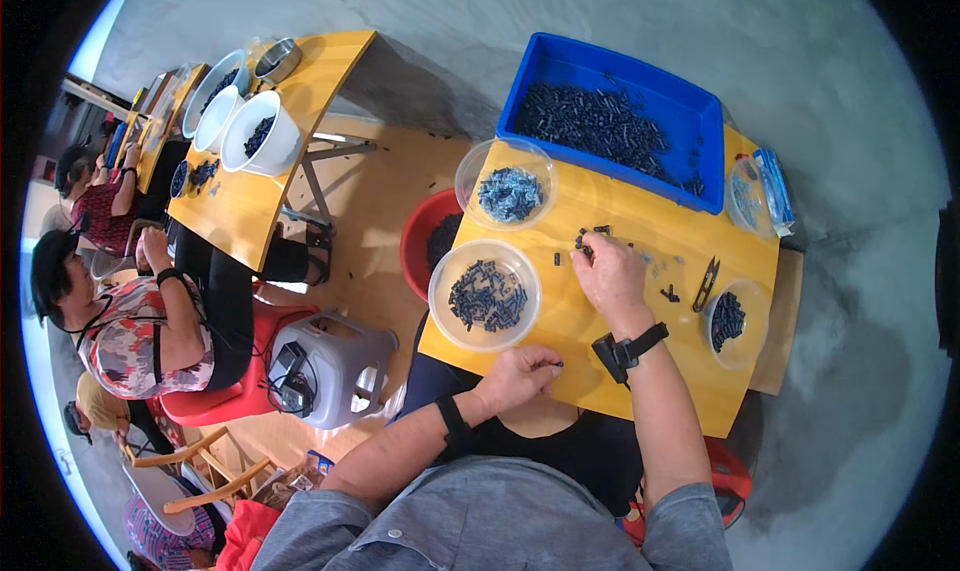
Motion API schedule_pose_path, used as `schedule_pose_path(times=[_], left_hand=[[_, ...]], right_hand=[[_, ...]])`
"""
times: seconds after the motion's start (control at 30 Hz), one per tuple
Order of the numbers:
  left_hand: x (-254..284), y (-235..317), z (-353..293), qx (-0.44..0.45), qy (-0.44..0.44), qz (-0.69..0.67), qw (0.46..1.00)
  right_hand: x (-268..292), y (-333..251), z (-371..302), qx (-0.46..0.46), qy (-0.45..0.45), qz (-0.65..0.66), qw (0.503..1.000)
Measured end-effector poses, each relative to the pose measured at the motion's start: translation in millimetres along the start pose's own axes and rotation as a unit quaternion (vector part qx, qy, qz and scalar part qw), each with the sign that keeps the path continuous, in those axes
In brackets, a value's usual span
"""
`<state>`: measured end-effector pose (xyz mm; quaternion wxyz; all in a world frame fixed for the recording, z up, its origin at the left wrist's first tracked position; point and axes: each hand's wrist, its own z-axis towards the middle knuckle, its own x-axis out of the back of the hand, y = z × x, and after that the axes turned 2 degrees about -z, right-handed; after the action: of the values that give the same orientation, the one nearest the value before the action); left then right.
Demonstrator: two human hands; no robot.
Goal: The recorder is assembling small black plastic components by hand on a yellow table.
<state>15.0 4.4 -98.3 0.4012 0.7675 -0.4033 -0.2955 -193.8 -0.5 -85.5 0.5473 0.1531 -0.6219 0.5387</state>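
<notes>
My left hand is closed in a pinch in front of the yellow table's near edge, with a small dark piece at its fingertips. Over the table, my right hand has its fingers drawn together on a small black part, beside a few similar short black parts. Just left of my hands stands a clear round tub with many black parts inside. Behind it, another clear tub contains light-blue and dark pieces. Small thread snips lie to the right of my right hand.
A large blue tray of black parts rests at the table's far side. Two small clear tubs, one with black parts, stand along the right. A red basin is left of the table. Co-workers sit at the left, one in a patterned shirt.
</notes>
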Motion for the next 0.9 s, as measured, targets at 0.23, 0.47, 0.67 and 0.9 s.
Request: schedule_pose_path(times=[0.23,0.47,0.67,0.9], left_hand=[[1,6,-2,0.004,-0.001,0.02,1.0],[0,5,-1,-0.006,-0.002,0.011,1.0],[0,4,-1,-0.025,-0.001,0.024,0.999],[1,3,-1,-0.031,-0.004,0.029,0.999]], right_hand=[[2,-4,5,-0.008,-0.017,-0.041,0.999],[1,-1,2,0.009,0.078,0.027,0.997],[15,12,-18,-0.083,0.051,0.293,0.951],[45,-5,-51,-0.194,0.003,0.492,0.849]])
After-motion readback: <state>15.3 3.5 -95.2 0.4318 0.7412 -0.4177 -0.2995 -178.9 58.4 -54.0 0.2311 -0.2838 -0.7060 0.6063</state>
